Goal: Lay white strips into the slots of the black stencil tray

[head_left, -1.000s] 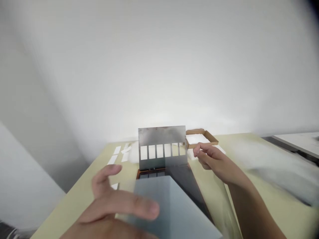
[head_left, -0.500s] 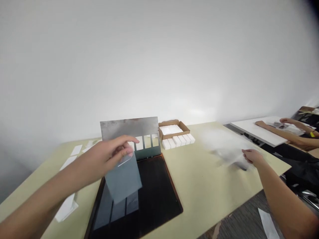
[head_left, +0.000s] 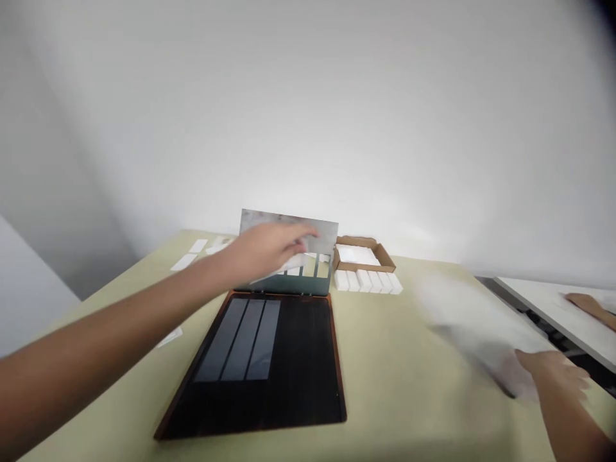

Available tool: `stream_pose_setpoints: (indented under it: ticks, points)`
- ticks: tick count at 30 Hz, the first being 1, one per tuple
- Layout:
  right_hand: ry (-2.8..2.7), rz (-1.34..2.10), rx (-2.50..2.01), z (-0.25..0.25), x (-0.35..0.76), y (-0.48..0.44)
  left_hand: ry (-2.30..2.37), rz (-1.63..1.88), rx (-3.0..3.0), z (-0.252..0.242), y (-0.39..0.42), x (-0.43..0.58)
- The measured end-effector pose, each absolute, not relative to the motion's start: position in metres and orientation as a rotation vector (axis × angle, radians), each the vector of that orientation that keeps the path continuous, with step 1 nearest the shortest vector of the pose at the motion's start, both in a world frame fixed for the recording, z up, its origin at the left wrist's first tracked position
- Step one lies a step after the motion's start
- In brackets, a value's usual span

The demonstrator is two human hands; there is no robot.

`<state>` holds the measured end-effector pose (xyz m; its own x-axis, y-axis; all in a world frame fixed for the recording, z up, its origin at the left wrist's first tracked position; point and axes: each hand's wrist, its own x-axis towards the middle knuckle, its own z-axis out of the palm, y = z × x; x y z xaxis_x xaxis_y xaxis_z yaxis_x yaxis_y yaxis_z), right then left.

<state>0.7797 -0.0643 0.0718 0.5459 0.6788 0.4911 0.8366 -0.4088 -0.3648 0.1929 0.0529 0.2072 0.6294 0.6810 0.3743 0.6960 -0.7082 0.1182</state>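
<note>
My left hand (head_left: 269, 250) reaches over the top of an upright metal plate with window slots (head_left: 289, 224). Its fingers hold a pale thin sheet (head_left: 291, 265) against the slotted part of that plate. Below lies a glossy black tray with a brown rim (head_left: 298, 385), reflecting the slots. Far to the right, my right hand (head_left: 553, 372) grips the edge of a white sheet (head_left: 476, 327), which is blurred by motion.
Behind the plate stand an open cardboard box (head_left: 366, 249) of white sheets and a row of white blocks (head_left: 368, 281). White strips (head_left: 185, 262) lie on the pale table (head_left: 409, 372). A co-worker's hand (head_left: 590, 308) rests on a white board (head_left: 539, 308) at right.
My left hand has moved from above the tray to the slotted plate, and the blue-grey sheet no longer shows as before. My right hand has shifted nearer with the white sheet. The view has turned.
</note>
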Motion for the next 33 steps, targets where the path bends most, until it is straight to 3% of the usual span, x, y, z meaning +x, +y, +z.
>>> stream_pose_setpoints:
  ticks: [5,8,10,13,19,27,33]
  points:
    - [-1.264,-0.256,-2.044,0.029,0.69,-0.052,-0.69,-0.533,-2.796,0.128,-0.003,0.216]
    - [-1.724,0.046,-1.735,0.014,0.583,-0.066,-0.41,-0.559,-2.769,0.073,-0.04,0.224]
    - [-2.066,0.433,-1.325,0.015,0.512,-0.079,-0.371,-0.56,-2.791,0.044,-0.059,0.225]
    - [-2.141,0.706,-1.047,0.02,0.442,-0.091,-0.395,-0.53,-2.839,0.021,-0.076,0.218]
    - [-1.927,0.721,-1.217,0.004,0.423,-0.086,-0.443,-0.398,-3.198,0.017,-0.066,0.195]
    - [-2.239,0.509,-1.386,0.012,0.423,-0.066,-0.252,-0.415,-3.451,0.039,-0.05,0.195]
    - [-2.331,0.423,-1.455,0.007,0.418,-0.052,-1.098,-0.403,-3.19,0.034,-0.022,0.17]
